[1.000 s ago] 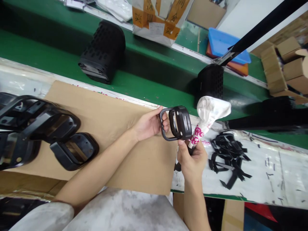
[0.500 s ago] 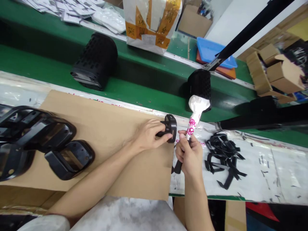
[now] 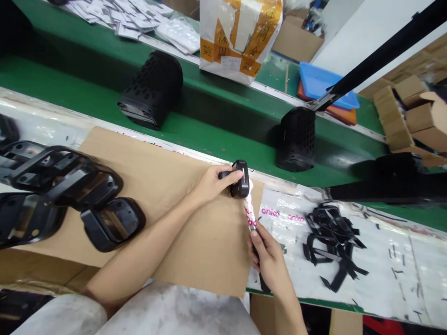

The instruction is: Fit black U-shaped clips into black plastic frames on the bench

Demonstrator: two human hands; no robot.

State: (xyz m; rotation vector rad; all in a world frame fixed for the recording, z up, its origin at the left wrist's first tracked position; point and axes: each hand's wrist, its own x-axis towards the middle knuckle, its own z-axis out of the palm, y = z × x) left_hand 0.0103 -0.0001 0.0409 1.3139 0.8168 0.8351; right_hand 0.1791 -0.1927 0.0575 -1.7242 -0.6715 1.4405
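Observation:
My left hand [image 3: 213, 184] grips a small black plastic frame part [image 3: 240, 178], standing it on edge at the far right corner of the brown cardboard sheet [image 3: 164, 204]. My right hand [image 3: 266, 258] is closed round a black-handled tool [image 3: 256, 251] whose tip is wrapped in white plastic with pink print [image 3: 249, 211]. That wrapped tip points up against the underside of the black part.
Several larger black frame parts [image 3: 56, 186] lie stacked at the left. A pile of black plastic offcuts [image 3: 331, 246] lies right of my hands. Two black perforated housings [image 3: 152, 90] [image 3: 296, 139] stand on the green conveyor [image 3: 216, 121]. Cartons [image 3: 408, 111] are far right.
The black part was held up facing me, then turned on edge and lowered onto the cardboard. My right hand slid down toward me, and the wrapped tip moved left against the part.

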